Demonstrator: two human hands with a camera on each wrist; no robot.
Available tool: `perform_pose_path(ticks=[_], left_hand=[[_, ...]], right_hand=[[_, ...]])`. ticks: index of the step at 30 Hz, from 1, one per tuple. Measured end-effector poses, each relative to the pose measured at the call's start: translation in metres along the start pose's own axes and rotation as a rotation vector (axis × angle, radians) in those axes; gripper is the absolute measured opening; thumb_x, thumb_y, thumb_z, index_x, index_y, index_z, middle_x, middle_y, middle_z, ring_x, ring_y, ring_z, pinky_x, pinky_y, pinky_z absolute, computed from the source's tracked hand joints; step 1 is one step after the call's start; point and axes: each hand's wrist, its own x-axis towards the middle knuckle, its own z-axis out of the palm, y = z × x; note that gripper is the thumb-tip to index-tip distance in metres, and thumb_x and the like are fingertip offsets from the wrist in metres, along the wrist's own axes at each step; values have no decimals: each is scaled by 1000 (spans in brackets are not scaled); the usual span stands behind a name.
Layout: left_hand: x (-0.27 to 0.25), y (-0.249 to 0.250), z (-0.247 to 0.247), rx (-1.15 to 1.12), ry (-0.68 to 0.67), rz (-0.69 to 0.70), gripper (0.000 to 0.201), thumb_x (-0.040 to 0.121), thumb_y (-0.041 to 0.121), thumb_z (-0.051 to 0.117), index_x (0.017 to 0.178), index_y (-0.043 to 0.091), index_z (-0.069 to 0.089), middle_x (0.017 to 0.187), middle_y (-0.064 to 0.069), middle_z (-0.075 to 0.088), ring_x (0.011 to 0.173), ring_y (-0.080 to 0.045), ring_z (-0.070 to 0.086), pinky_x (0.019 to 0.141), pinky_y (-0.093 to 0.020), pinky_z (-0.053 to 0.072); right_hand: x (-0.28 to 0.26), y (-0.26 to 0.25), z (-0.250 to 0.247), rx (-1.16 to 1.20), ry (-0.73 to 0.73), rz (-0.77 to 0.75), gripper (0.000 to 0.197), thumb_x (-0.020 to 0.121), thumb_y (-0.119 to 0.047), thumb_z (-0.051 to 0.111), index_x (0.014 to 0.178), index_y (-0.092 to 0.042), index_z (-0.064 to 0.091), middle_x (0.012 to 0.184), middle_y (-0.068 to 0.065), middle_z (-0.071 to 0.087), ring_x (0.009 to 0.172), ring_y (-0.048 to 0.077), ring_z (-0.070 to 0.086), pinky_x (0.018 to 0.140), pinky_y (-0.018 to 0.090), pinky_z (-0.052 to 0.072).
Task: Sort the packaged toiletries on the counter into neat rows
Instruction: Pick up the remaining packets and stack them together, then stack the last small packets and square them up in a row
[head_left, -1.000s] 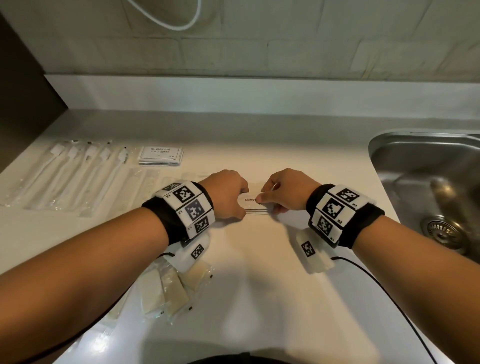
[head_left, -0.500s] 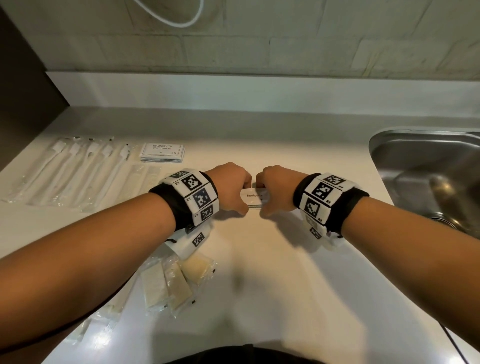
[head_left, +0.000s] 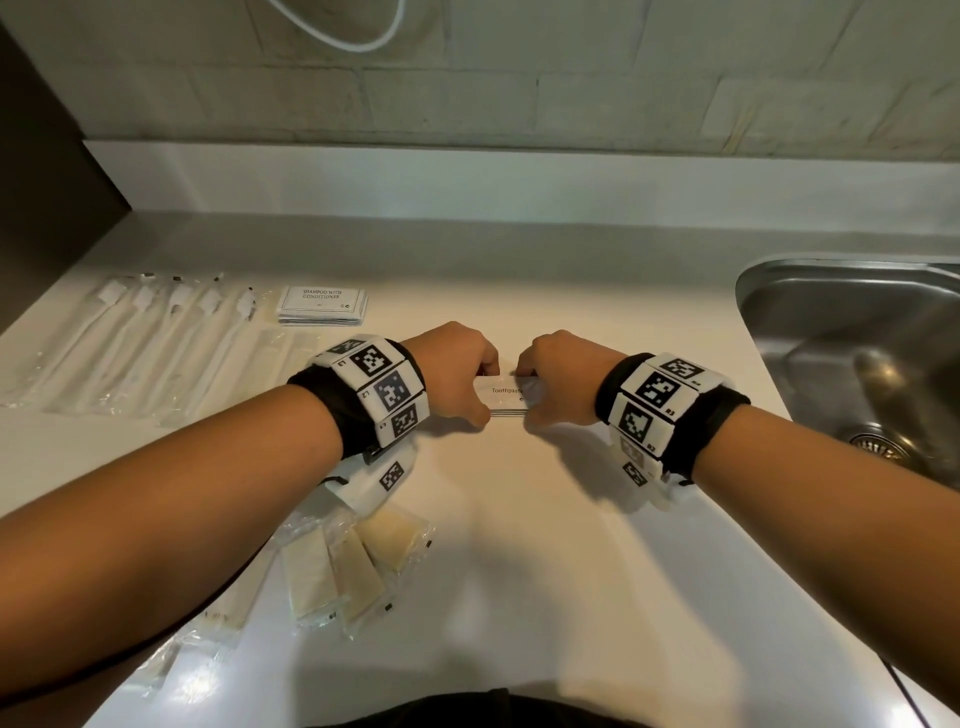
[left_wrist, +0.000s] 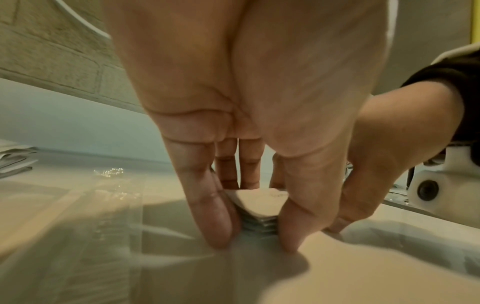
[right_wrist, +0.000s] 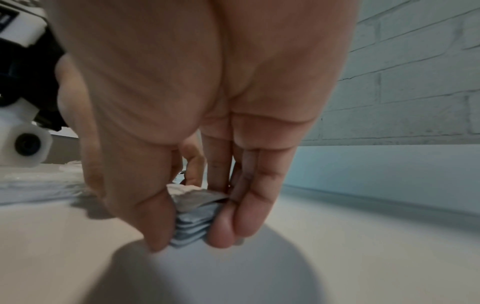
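Head view: white table (head_left: 545, 571), steel sink (head_left: 852, 364) at right edge. Upper left of frame: row of wrapped toothbrushes (head_left: 140, 343), side by side. Just right of them a small stack of shampoo sachets (head_left: 322, 305). Lower left, partly under the left forearm: wrapped soap bars (head_left: 353, 566), fanned and overlapping. More clear wrappers at bottom left, too blurred to identify. White cable (head_left: 343, 31) loops on the brick wall at top.

Centre of frame: stack of toothpaste sachets (head_left: 506, 397) flat on the table, hands at both ends. Left hand (head_left: 457, 371) grips the left end; in its wrist view thumb and fingers (left_wrist: 215, 216) pinch the stack edges, tips on the table. Right hand (head_left: 561, 379) grips the right end the same way, thumb one side, fingers (right_wrist: 241, 209) the other. Both wrists carry marker bands (head_left: 387, 389).
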Motion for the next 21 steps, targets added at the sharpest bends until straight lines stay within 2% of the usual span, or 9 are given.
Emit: perform_pose_path(ticks=[2,6,9,12,16,19,21], left_hand=[[1,-1,0,-8,0,-4,40,67,29,82,103,19,69,97,2,68,86,-18,63,77,-32,54],[2,-2,1,-6,-13,-3,42,67,31,82,104,20,67,99,3,67,86,-17,62,74,-30,52],[-1,-4,-4,12,-26,0,57,67,42,83,116,23,61,104,8,60,91,-14,57,76,-28,47],[-14,-8,-20,-26,22,-5,68,68,46,83,127,27,55,111,11,59,92,-10,55,76,-26,40],[-55,-19,-43,-120,139,-38,60,74,48,79,126,29,56,108,12,60,76,3,52,73,-28,41],[-95,-31,-42,-167,234,-73,53,76,49,77,122,30,59,101,15,62,77,3,54,73,-28,42],[-121,-40,-32,-203,245,-107,51,75,50,77,120,31,60,98,15,62,79,-1,58,75,-28,46]], right_hand=[[0,0,0,6,0,-4,25,69,-24,73,92,-15,70,81,1,67,69,18,62,52,23,45],[-1,1,-2,12,-1,-4,31,68,-26,73,98,-16,69,85,-1,67,74,17,64,62,27,55],[-6,1,-2,5,18,7,55,66,-34,73,118,-19,59,101,-3,59,86,17,62,74,31,57],[-15,-1,-8,13,50,16,75,68,-40,74,135,-26,44,110,-2,49,90,18,58,77,31,53],[-35,-19,-28,-14,86,-11,72,80,-41,70,142,-23,38,130,3,49,111,23,56,91,34,47],[-54,-43,-27,19,112,-60,66,82,-45,67,138,-23,42,130,1,54,115,21,55,93,32,44],[-65,-64,-19,53,71,-91,64,82,-47,66,138,-24,43,130,0,57,114,20,55,92,31,44]])
